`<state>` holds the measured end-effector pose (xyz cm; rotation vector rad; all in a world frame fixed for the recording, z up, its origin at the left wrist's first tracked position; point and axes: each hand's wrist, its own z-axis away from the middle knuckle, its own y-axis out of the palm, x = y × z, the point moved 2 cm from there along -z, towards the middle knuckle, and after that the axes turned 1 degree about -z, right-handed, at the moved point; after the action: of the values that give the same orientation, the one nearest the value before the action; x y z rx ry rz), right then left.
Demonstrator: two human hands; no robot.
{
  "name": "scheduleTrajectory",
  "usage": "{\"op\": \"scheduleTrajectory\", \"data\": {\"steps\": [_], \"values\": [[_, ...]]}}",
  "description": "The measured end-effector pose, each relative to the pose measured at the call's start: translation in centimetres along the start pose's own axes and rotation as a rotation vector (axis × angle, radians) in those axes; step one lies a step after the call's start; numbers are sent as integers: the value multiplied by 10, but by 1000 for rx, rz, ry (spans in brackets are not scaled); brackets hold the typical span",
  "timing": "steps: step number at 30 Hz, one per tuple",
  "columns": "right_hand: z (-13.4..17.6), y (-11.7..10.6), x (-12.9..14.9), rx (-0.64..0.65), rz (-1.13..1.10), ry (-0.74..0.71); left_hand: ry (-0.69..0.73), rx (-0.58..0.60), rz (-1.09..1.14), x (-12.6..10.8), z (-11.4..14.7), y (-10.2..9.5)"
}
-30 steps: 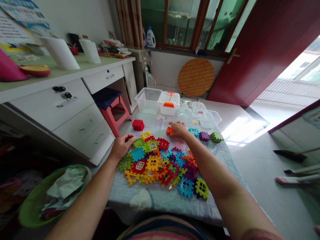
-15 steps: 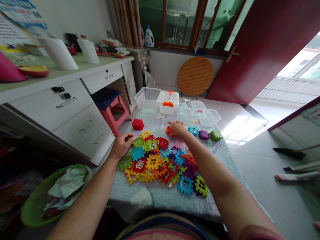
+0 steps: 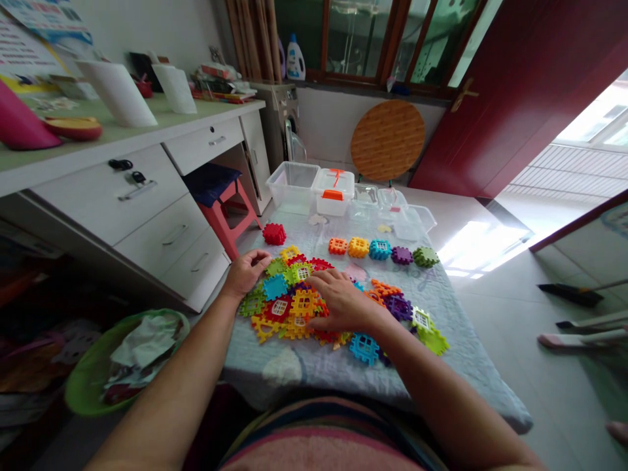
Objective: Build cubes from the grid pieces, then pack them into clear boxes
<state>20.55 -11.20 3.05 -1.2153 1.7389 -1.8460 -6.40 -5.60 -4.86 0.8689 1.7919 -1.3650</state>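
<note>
A heap of colourful interlocking plastic building tiles (image 3: 275, 286) lies on the cloth-covered table. My right hand (image 3: 341, 297) is over the middle of the heap, fingers spread and pointing left, hiding the tiles beneath. At the heap's left edge, beside a green tile (image 3: 252, 303), my left hand (image 3: 246, 273) has its fingers curled toward the thumb; whether anything is in them is hidden. Behind the heap stand sorted stacks: red (image 3: 273, 234), orange (image 3: 337, 246), yellow (image 3: 358, 247), blue (image 3: 380, 249), purple (image 3: 402, 255) and green (image 3: 426, 257).
At the table's far end stand an uncovered clear bin (image 3: 293, 186), a lidded box with orange clasps (image 3: 333, 196) and clear plastic lids or trays (image 3: 409, 222). A pink stool (image 3: 230, 216) and a white desk (image 3: 147, 203) are on the left, with a green basket (image 3: 81, 392) below.
My right hand has come back from the orange stack to the heap, uncovering the orange and yellow stacks. Lime tiles now lie farther right at the heap's edge. My left hand stays nearly still.
</note>
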Motion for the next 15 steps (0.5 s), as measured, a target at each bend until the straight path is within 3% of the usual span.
{"op": "scheduleTrajectory", "data": {"steps": [6,15], "values": [[-6,16,10,7,45,0,-4,-4,14,-2,1,-1],[-1,10,-18,-117,-39,138,0,-5,10,-2,1,0]]}}
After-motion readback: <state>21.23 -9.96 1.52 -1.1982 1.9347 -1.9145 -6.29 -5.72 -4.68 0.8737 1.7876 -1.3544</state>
